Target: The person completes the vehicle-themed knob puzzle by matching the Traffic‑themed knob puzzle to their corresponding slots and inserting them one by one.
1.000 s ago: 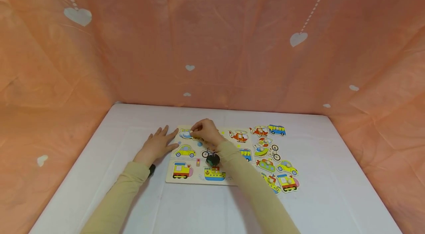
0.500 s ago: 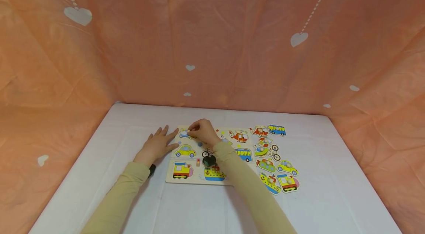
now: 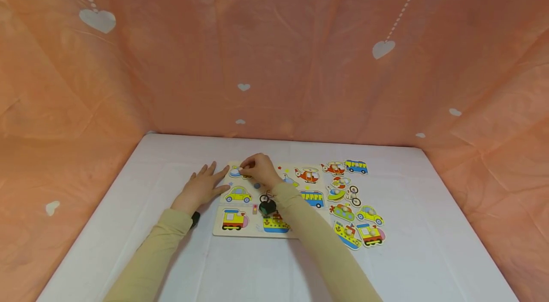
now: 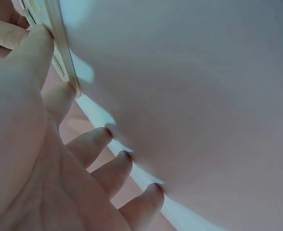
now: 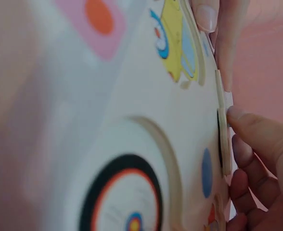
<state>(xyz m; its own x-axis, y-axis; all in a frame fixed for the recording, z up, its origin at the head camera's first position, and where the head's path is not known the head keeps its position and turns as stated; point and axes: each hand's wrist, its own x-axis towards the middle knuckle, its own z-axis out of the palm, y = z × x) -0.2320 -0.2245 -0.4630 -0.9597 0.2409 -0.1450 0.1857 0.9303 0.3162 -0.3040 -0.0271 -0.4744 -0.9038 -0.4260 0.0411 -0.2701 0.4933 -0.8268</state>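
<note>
A wooden puzzle board (image 3: 218,230) with printed vehicles lies on the white table. My right hand (image 3: 262,171) reaches over its upper left part. Thumb and fingers pinch a flat wooden puzzle piece (image 5: 224,142), seen edge-on in the right wrist view, right at the board's surface. Its picture is mostly hidden by the fingers; a blue and yellow vehicle picture (image 3: 234,171) shows beside them. My left hand (image 3: 200,191) lies spread at the board's left edge. In the left wrist view, its thumb and index fingertip meet that edge (image 4: 67,53), the other fingertips resting on the table.
Right of the board lie several loose knobbed pieces, among them a helicopter (image 3: 333,168), a bus (image 3: 356,166), a bicycle (image 3: 353,196), a car (image 3: 370,215), a ship (image 3: 348,236) and a train (image 3: 371,235). An orange curtain (image 3: 274,78) with white hearts stands behind the table.
My right hand has shifted a little left with the puzzle piece, uncovering more of the board's printed bus and saucer. My left hand stays in place.
</note>
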